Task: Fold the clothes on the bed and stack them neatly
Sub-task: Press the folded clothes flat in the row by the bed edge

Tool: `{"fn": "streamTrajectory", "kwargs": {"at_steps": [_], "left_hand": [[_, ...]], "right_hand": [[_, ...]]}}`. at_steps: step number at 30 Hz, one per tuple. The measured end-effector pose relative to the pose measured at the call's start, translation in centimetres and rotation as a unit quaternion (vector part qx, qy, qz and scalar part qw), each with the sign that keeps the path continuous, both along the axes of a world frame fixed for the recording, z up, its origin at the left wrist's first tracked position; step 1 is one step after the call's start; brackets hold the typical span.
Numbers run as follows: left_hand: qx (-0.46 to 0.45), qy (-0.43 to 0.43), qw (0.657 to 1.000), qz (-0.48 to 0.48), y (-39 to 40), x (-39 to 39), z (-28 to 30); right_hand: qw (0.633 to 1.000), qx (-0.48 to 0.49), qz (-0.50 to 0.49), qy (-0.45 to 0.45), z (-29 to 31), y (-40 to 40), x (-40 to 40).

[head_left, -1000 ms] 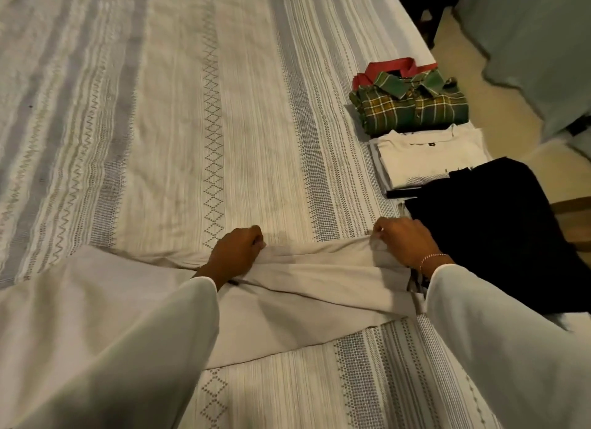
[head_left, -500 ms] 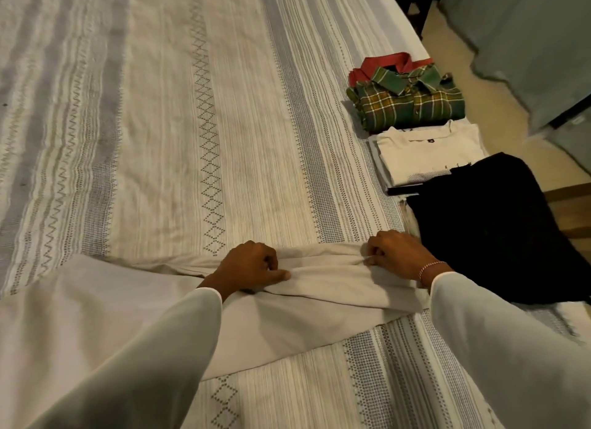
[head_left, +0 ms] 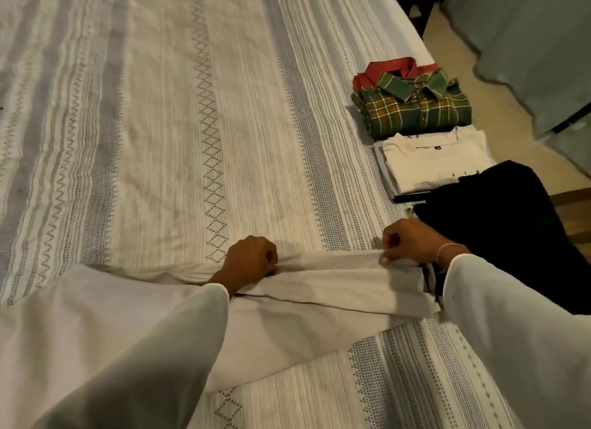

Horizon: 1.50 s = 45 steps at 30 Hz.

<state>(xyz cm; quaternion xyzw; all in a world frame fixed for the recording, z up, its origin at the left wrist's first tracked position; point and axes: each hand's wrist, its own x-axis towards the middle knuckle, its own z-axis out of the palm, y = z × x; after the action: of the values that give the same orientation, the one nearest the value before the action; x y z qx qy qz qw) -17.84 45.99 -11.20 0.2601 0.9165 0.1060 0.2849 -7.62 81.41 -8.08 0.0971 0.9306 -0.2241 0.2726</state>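
Observation:
A pale beige garment (head_left: 319, 304) lies flat across the near part of the striped bed (head_left: 179, 134), partly folded over itself. My left hand (head_left: 249, 262) grips its far edge near the middle, fingers curled into the cloth. My right hand (head_left: 412, 240) pinches the same edge at the right end and lifts it slightly. At the bed's right edge lie a folded green plaid shirt (head_left: 415, 108) on a red garment (head_left: 390, 68), a folded cream T-shirt (head_left: 431, 159) and a black garment (head_left: 505, 227). My long pale sleeves hide the garment's near left part.
The bed's right edge runs diagonally past the folded piles, with beige floor (head_left: 499, 108) beyond it. A grey-green draped cloth (head_left: 527, 35) hangs at the top right. A wooden piece (head_left: 575, 211) shows beside the black garment.
Both hands have kept hold of the beige garment's far edge. My right hand has raised its end a little; the left hand's fingers have curled tighter into the cloth.

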Motion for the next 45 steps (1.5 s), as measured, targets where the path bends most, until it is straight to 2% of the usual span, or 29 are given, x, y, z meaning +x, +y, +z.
{"fn": "streamTrajectory", "kwargs": {"at_steps": [4, 8, 10, 12, 14, 16, 18, 20, 22, 24, 26, 28, 30, 33, 36, 41, 45], "left_hand": [[0.048, -0.115, 0.991, 0.043, 0.2, -2.5, 0.9], [0.088, -0.187, 0.976, 0.073, 0.4, -4.5, 1.7], [0.103, -0.165, 0.973, 0.122, 0.8, -5.0, 1.6], [0.115, -0.11, 0.973, 0.169, 1.3, -5.0, 1.3], [0.125, -0.084, 0.973, 0.172, 2.0, -4.5, 1.3], [0.134, -0.105, 0.978, 0.119, 2.3, -3.7, 1.7], [0.112, -0.141, 0.983, 0.03, 2.6, -2.6, 2.4], [0.048, -0.141, 0.987, -0.067, 2.8, -1.5, 2.9], [-0.012, -0.104, 0.984, -0.143, 2.6, -0.6, 3.0], [-0.037, -0.056, 0.978, -0.197, 2.1, 0.0, 2.7], [-0.029, -0.017, 0.977, -0.21, 1.7, 0.3, 2.2], [0.012, -0.006, 0.986, -0.163, 1.2, 0.5, 2.0], [0.065, -0.023, 0.995, -0.074, 1.0, 0.0, 2.1], [0.111, -0.016, 0.993, 0.029, 0.9, -1.3, 1.9], [0.082, 0.023, 0.995, 0.053, 1.5, -1.7, 0.7], [0.069, 0.049, 0.995, 0.054, 2.8, -0.4, -0.2], [0.081, 0.061, 0.993, 0.059, 2.9, 0.3, -0.8]], "right_hand": [[0.998, -0.065, -0.014, -0.021, 0.2, 1.5, -1.4], [0.999, -0.046, 0.007, 0.007, -0.1, 2.3, -2.9], [1.0, -0.014, 0.005, 0.027, -0.9, 2.5, -3.5], [0.997, 0.063, 0.029, 0.038, -1.6, 2.0, -3.6], [0.99, 0.099, 0.045, 0.092, -1.5, 1.3, -3.2], [0.986, 0.047, 0.062, 0.147, 0.0, 0.4, -2.2], [0.988, 0.002, 0.131, 0.086, 1.6, -0.5, -0.8], [0.973, 0.044, 0.228, -0.013, 2.2, -1.7, 0.9], [0.954, 0.094, 0.281, -0.036, 1.5, -2.2, 2.5], [0.965, 0.086, 0.247, -0.029, 0.9, -1.8, 3.2], [0.976, 0.071, 0.203, -0.041, 1.2, -1.0, 3.2], [0.984, 0.048, 0.17, -0.029, 2.0, -0.3, 2.8], [0.991, 0.034, 0.132, -0.018, 3.0, 0.4, 2.0], [0.998, 0.044, 0.043, 0.018, 3.3, 1.5, 0.3], [0.988, 0.119, -0.049, 0.085, 1.7, 1.1, -0.6], [0.974, 0.165, -0.116, 0.101, -0.4, -1.8, 0.2], [0.942, 0.228, -0.083, 0.231, -0.1, -4.8, 3.6]]}}
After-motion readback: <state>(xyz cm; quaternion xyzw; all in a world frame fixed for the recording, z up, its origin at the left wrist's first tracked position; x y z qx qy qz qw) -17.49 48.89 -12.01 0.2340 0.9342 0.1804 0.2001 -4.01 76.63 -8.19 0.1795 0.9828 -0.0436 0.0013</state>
